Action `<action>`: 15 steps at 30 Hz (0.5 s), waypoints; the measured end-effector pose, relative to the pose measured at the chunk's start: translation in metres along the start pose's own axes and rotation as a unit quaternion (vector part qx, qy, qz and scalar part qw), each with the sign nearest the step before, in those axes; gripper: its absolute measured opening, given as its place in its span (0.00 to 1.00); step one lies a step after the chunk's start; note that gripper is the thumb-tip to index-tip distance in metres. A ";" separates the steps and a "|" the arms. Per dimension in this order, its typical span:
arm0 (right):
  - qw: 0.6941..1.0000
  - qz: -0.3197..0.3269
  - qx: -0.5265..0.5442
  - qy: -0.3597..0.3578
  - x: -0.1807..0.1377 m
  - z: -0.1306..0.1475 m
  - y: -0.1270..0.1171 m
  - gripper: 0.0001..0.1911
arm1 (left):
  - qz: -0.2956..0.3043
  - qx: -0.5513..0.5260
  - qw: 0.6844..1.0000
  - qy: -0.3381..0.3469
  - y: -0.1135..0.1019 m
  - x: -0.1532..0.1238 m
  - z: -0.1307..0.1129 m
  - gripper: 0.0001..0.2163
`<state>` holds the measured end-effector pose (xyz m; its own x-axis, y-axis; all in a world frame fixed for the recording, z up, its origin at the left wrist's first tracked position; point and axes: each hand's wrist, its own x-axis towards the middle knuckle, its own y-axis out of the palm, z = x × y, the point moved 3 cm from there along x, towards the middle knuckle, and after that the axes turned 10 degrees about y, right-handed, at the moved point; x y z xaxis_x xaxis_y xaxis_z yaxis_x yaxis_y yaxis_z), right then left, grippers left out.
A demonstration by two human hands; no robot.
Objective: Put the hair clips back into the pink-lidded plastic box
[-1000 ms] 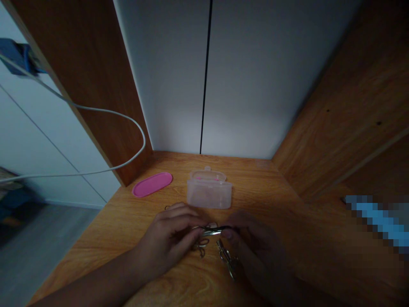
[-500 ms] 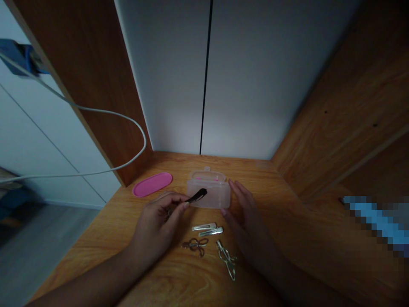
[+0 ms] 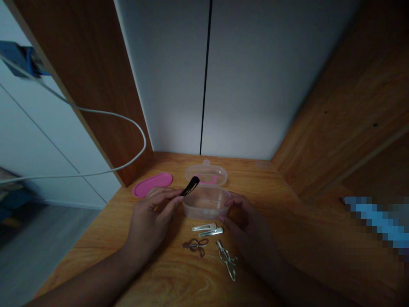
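Note:
Between the thumb and fingers of my left hand (image 3: 150, 221) is a black hair clip (image 3: 192, 185), its wide end pointing up at the left rim of a clear plastic box (image 3: 198, 212). The box sits upright, its hinged clear lid (image 3: 189, 175) folded back behind it. Thumb and fingers of my right hand (image 3: 251, 224) grip the box's right wall. In front lie two silver hair clips (image 3: 204, 227) side by side. Nearer to me are a brownish metal clip with loops (image 3: 194, 244) and a gold-coloured looped clip (image 3: 227, 259).
A pink oval tray or lid (image 3: 152, 185) lies behind my left hand. A white cable (image 3: 111, 113) loops in from the left above the wooden surface (image 3: 166, 281). White panels (image 3: 179, 85) stand behind, with a wooden side wall (image 3: 338, 115) at right.
The box has turned from tipped, with its side towards me, to upright with its opening up. My right hand now grips its wall. The black hair clip has moved slightly left and up.

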<state>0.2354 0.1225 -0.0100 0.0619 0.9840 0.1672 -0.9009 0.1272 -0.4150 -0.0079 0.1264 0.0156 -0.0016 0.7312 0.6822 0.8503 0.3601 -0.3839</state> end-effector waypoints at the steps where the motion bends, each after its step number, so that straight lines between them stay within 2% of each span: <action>1: 1.000 0.005 0.002 -0.005 -0.001 0.001 0.000 0.10 | 0.003 0.001 1.000 0.005 0.000 0.000 0.000 0.04; 6: 0.999 0.022 0.014 -0.019 -0.004 0.003 0.000 0.10 | 0.019 -0.003 1.000 0.009 0.001 -0.003 0.003 0.04; 15: 0.999 0.015 0.029 -0.005 -0.001 0.002 0.000 0.10 | 0.029 -0.008 0.999 0.043 0.004 -0.004 0.005 0.05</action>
<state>0.2347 0.1208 -0.0083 0.0301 0.9860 0.1638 -0.9260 0.0892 -0.3668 -0.0073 0.1278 0.0089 0.0933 0.6973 0.7107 0.8560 0.3084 -0.4150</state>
